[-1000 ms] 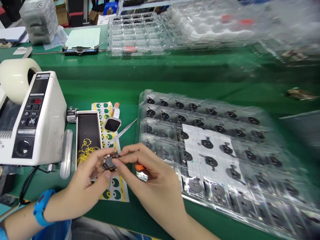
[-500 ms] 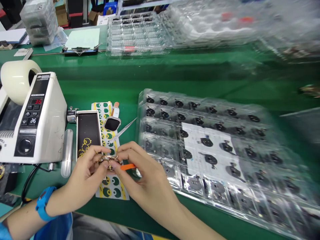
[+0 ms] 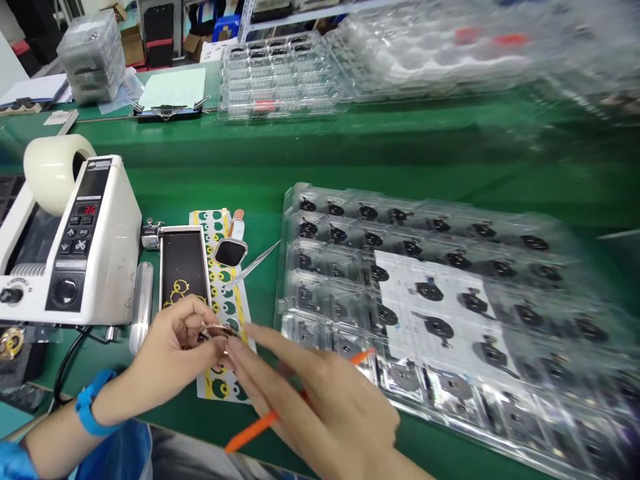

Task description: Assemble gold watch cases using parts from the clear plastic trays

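In the head view, the left hand (image 3: 170, 350) is curling its thumb and fingertips tight around a small rose-gold watch case (image 3: 215, 331), holding it just above a sticker sheet (image 3: 220, 297) that is lying under and beyond the fingers. A blue wristband (image 3: 90, 408) is sitting on that wrist.

The right hand (image 3: 320, 400) is reaching in from the right with its long fingers stretched nearly straight, and the forefinger tip is touching the right edge of the watch case. An orange stick (image 3: 250, 433) is running slantwise under this palm, both ends poking out; which fingers are clamping it cannot be told.

Just beyond the left hand a black tray (image 3: 184, 263) is lying, and a tape dispenser (image 3: 75, 247) is standing further left. Tweezers (image 3: 253, 263) are resting beyond both hands. A clear tray (image 3: 500, 253) of black parts is spreading right of the right hand.
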Tool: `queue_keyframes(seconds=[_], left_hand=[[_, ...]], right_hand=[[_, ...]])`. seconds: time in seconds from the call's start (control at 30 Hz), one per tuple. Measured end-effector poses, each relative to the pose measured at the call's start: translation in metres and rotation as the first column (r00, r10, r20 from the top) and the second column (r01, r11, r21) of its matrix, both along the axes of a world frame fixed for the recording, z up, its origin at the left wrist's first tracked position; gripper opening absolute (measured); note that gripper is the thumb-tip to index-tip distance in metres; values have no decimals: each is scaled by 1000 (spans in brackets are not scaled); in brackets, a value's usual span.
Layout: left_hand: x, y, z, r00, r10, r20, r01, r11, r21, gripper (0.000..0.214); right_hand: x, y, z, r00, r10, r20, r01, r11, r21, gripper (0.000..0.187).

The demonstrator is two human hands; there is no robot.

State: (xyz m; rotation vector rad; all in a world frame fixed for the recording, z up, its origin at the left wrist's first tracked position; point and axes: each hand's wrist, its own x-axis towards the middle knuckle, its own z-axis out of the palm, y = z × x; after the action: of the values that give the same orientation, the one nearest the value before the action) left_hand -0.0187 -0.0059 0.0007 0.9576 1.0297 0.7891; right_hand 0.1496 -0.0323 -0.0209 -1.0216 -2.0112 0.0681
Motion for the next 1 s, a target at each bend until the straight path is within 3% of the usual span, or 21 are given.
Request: queue_keyframes(seconds=[0.1, 0.33, 0.63, 0.83, 1.0], left_hand=[[1, -4, 0, 997, 14, 71, -10, 998, -59, 23], [5, -15, -6, 995, 84, -58, -81, 995, 54, 27], [5, -20, -11, 960, 144, -241, -85, 967, 241, 21], [7, -22, -12, 951, 174, -254, -77, 933, 351, 23], [9, -21, -10, 959, 200, -203, -132, 944, 303, 21]], right_hand=[[-1, 12, 6, 986, -52, 157, 17, 975, 219, 15], [-7, 16, 2, 995, -54, 83, 40, 987, 158, 15], [-4, 21, 3, 980, 0, 201, -50, 967, 249, 11], [-6, 19, 0, 981, -21, 191, -27, 969, 246, 9], [-10, 17, -3, 985, -52, 165, 13, 973, 229, 10]])
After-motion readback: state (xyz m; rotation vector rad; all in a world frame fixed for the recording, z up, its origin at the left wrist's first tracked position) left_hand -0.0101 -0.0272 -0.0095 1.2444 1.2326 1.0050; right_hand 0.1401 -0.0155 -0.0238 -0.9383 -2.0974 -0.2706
